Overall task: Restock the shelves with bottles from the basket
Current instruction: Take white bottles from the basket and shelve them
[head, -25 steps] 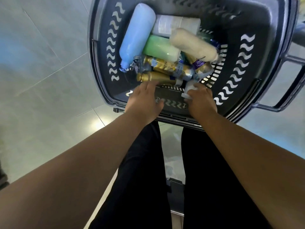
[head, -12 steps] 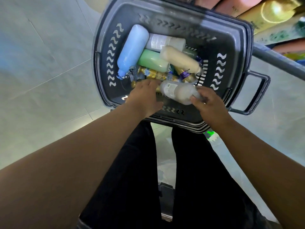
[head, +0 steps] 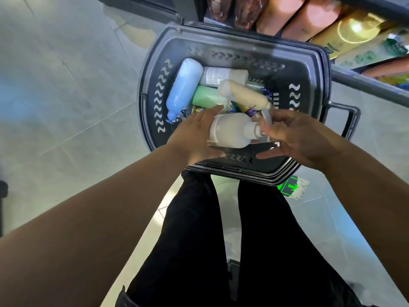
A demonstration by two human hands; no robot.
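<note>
Two hands meet over the near side of a dark grey basket in the head view, with a white pump bottle lying sideways between them, lifted clear of the pile. The left hand lies flat against the bottle's base end, its fingers straight along the far side and its thumb underneath. The right hand has its fingertips curled in round the neck below the pump head, and its thumb is spread apart lower down.

Behind the held bottle, other bottles lie heaped on the basket's floor. A blue bottle lies along the left wall, a green bottle beside it, and a labelled white bottle at the far end. A cream bottle lies across the top. Gold bottles are mostly hidden by the left hand's fingers.

The basket handle sticks out to the right. A grey shelf rail crosses just beyond it, and stocked shelf bottles in pink and gold fill the top right corner. The basket stands on pale floor tiles, close to black trouser legs.
</note>
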